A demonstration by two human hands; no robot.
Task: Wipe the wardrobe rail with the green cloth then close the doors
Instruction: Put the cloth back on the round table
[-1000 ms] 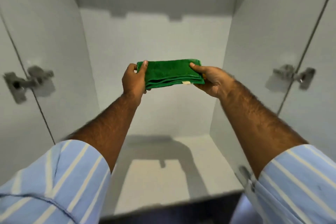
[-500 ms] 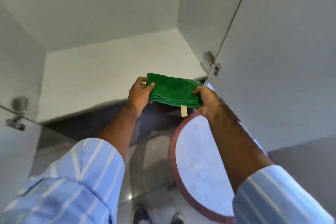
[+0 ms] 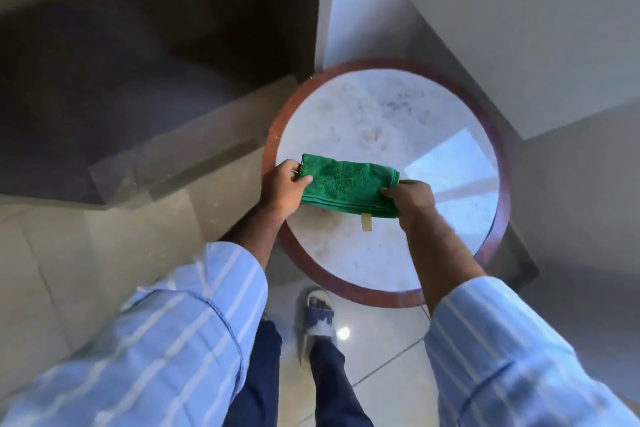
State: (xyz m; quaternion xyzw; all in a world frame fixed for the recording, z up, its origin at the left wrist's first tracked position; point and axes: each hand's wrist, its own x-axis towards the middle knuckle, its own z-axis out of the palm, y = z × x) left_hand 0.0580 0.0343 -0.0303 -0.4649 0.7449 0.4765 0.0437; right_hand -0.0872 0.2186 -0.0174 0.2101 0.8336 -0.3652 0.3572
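I hold a folded green cloth [image 3: 346, 185] flat between both hands, just above the left part of a round table top. My left hand [image 3: 284, 189] pinches its left end and my right hand [image 3: 410, 198] pinches its right end. A small beige label hangs from the cloth's near edge. An open grey wardrobe door [image 3: 519, 21] fills the upper right. The wardrobe rail is out of view.
A round white marble table with a red-brown rim [image 3: 498, 135] stands under the cloth, close to the door. A dark low ledge of the wardrobe base [image 3: 138, 87] lies at upper left. Glossy floor tiles [image 3: 377, 350] and my sandalled foot [image 3: 318, 317] are below.
My view has swung down from the inside of the wardrobe to the floor and round table. Both hands have kept hold of the cloth and lowered it over the table top.
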